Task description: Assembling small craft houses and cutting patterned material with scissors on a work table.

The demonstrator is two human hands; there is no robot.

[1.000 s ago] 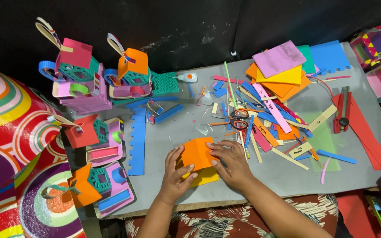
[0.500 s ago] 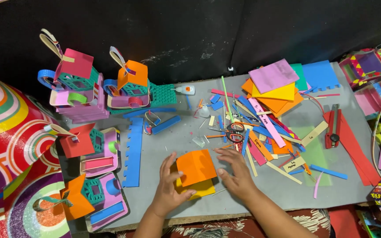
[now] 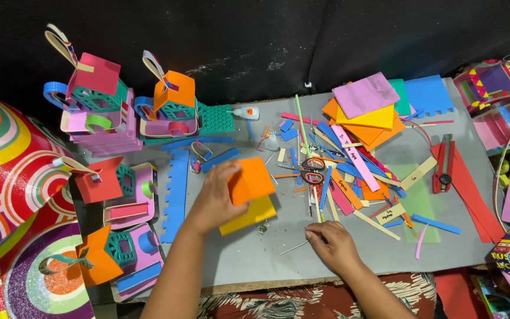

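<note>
1. We are working at a grey board [image 3: 249,260] strewn with foam scraps, finished little houses along its left edge.
2. Our left hand [image 3: 215,198] lifts an orange sheet [image 3: 254,180], fingers closed round its left edge, above a yellow sheet [image 3: 250,216] lying at mid-board.
3. Our right hand [image 3: 333,243] rests near the front edge, fingertips pressed together on a thin stick [image 3: 295,248].
4. We judge this a gathering step; next comes placing the piece, which calls for careful lining up.
5. The left thumb is hidden behind the sheet; we cannot tell whether the stick is actually pinched.
</note>
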